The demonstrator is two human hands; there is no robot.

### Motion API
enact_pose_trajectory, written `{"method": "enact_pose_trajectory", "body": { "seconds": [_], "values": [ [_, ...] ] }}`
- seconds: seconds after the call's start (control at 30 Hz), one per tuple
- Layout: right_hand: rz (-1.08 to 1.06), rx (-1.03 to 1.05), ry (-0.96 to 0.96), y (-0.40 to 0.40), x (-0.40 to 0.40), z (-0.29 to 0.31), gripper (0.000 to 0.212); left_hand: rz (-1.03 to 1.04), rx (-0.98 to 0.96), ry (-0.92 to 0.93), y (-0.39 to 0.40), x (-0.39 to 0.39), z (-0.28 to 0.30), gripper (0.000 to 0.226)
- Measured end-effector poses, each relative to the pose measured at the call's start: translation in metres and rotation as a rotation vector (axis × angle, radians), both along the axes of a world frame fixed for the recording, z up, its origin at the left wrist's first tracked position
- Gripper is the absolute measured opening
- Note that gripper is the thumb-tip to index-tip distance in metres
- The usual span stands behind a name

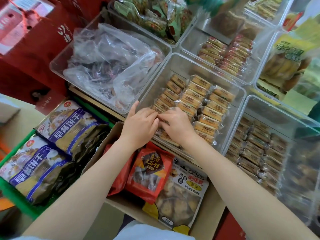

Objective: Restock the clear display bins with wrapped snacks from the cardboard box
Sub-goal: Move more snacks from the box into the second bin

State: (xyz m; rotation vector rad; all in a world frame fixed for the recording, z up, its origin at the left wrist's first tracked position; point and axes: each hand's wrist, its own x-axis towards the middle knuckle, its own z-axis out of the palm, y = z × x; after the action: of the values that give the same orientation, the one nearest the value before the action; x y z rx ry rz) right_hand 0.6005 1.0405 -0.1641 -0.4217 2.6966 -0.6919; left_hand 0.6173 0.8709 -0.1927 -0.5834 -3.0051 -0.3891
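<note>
Clear plastic bin [241, 94] holds rows of wrapped snacks [204, 103]; the left hand [140, 127] and right hand [175, 125] pinch packets at its near edge (fingertips touching), above the cardboard box [110, 134].

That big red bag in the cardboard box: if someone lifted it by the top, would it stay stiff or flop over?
The red bag would probably flop: its film looks thin and creased. The lumpy pieces behind its clear window would likely shift downward. It looks glossy, so it may feel a little slippery.
</note>
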Motion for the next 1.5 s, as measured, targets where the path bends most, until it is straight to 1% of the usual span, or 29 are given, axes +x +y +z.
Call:
{"method": "enact_pose_trajectory", "body": {
  "seconds": [0.1,0.17,0.23,0.3,0.33,0.4,0.5,0.57,0.63,0.7,0.8,0.87,0.93,1.0,1.07,1.13,1.23,1.3,1.37,1.4,1.43,1.47,1.5],
  "values": [
    [-0.079,-0.164,0.07,0.02,0.024,0.012,0.029,0.024,0.043,-0.098,0.0,0.004,0.01,0.054],
    [-0.168,-0.232,0.118,0.043,0.044,0.029,0.024,0.044,0.112,-0.096,0.005,0.012,0.021,0.054],
    [-0.235,-0.249,0.089,0.071,0.065,0.05,0.016,0.021,0.197,-0.067,0.02,0.024,0.035,0.049],
    [-0.276,-0.214,0.044,0.105,0.091,0.075,0.013,-0.045,0.27,-0.074,0.047,0.041,0.051,0.046],
    [-0.287,-0.194,0.053,0.122,0.105,0.087,0.012,-0.096,0.303,-0.09,0.064,0.05,0.06,0.046],
    [-0.324,-0.145,0.132,0.157,0.139,0.114,0.01,-0.22,0.356,-0.152,0.103,0.073,0.075,0.048],
    [-0.421,-0.045,0.274,0.209,0.205,0.152,0.009,-0.477,0.389,-0.219,0.167,0.123,0.092,0.048],
    [-0.496,0.031,0.342,0.241,0.256,0.176,0.01,-0.668,0.379,-0.241,0.206,0.165,0.1,0.047],
    [-0.583,0.079,0.366,0.271,0.309,0.197,0.011,-0.829,0.352,-0.256,0.24,0.206,0.108,0.047],
    [-0.679,0.118,0.363,0.299,0.358,0.214,0.013,-0.919,0.344,-0.293,0.268,0.246,0.115,0.049],
    [-0.825,0.154,0.356,0.335,0.423,0.221,0.014,-0.954,0.4,-0.442,0.304,0.3,0.126,0.053],
    [-0.899,0.18,0.369,0.356,0.461,0.214,0.012,-0.899,0.48,-0.607,0.326,0.335,0.13,0.058],
    [-0.903,0.217,0.35,0.373,0.49,0.199,0.013,-0.801,0.582,-0.788,0.346,0.366,0.136,0.063],
    [-0.858,0.228,0.234,0.39,0.513,0.176,0.016,-0.727,0.662,-0.883,0.363,0.391,0.136,0.063],
    [-0.77,0.253,0.087,0.402,0.523,0.15,0.02,-0.669,0.679,-0.865,0.373,0.408,0.13,0.06],
    [-0.653,0.292,-0.07,0.413,0.526,0.118,0.022,-0.606,0.701,-0.8,0.377,0.418,0.122,0.057],
    [-0.454,0.374,-0.292,0.42,0.519,0.065,0.02,-0.56,0.711,-0.705,0.381,0.424,0.121,0.056],
    [-0.333,0.367,-0.446,0.415,0.516,0.031,0.02,-0.534,0.722,-0.692,0.383,0.427,0.121,0.055],
    [-0.248,0.285,-0.58,0.4,0.519,-0.003,0.026,-0.493,0.734,-0.708,0.383,0.431,0.121,0.055],
    [-0.236,0.226,-0.618,0.392,0.521,-0.018,0.034,-0.465,0.738,-0.721,0.383,0.433,0.121,0.055],
    [-0.229,0.18,-0.647,0.385,0.522,-0.031,0.046,-0.438,0.737,-0.737,0.383,0.435,0.122,0.056],
    [-0.261,0.118,-0.602,0.378,0.522,-0.04,0.055,-0.412,0.732,-0.747,0.383,0.436,0.124,0.057],
    [-0.289,0.082,-0.626,0.373,0.521,-0.052,0.055,-0.392,0.723,-0.749,0.383,0.436,0.126,0.059]
  ]
}}
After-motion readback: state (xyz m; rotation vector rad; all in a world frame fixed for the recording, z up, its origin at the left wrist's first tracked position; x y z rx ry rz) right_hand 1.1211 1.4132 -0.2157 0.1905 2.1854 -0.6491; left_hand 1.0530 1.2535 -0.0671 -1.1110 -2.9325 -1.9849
